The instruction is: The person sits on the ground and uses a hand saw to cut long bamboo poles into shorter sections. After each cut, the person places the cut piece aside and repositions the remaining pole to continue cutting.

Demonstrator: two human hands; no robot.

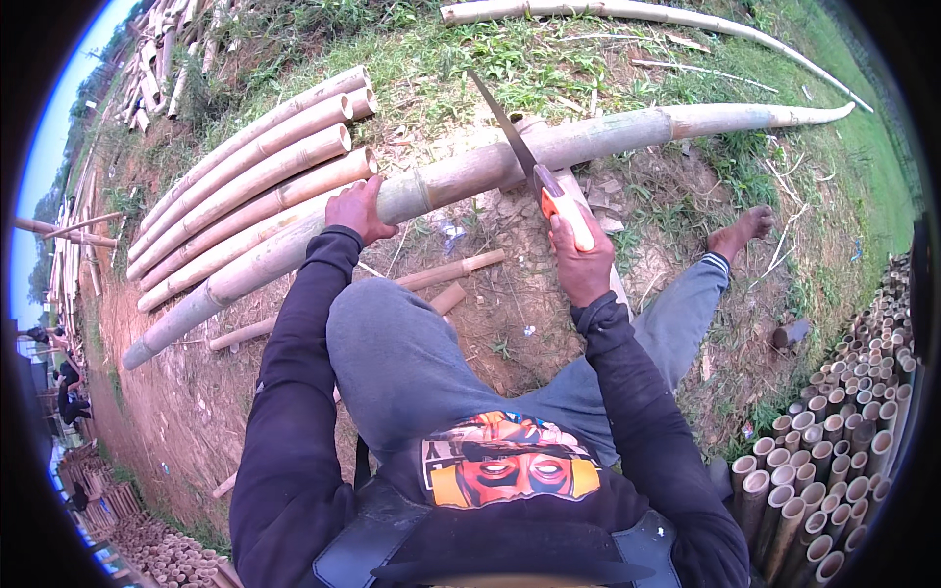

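A long, thick bamboo pole [456, 178] slants across in front of me, from lower left to upper right. My left hand [361, 210] is wrapped over it near a joint, left of the middle. In my right hand [580, 263] is a handsaw [507, 122], gripped by its orange and white handle. The dark blade points away from me and crosses the pole right of its middle. Whether its teeth sit in a cut, I cannot tell. Beneath the pole near the blade, a piece of wood [570, 186] shows, partly hidden by the saw handle and hand.
Several cut bamboo lengths [265, 157] lie side by side at the left, beyond the pole. Shorter pieces [456, 269] rest on the dirt near my knee. Many upright bamboo tubes [809, 470] crowd the lower right. Another long pole [627, 10] lies on the far grass.
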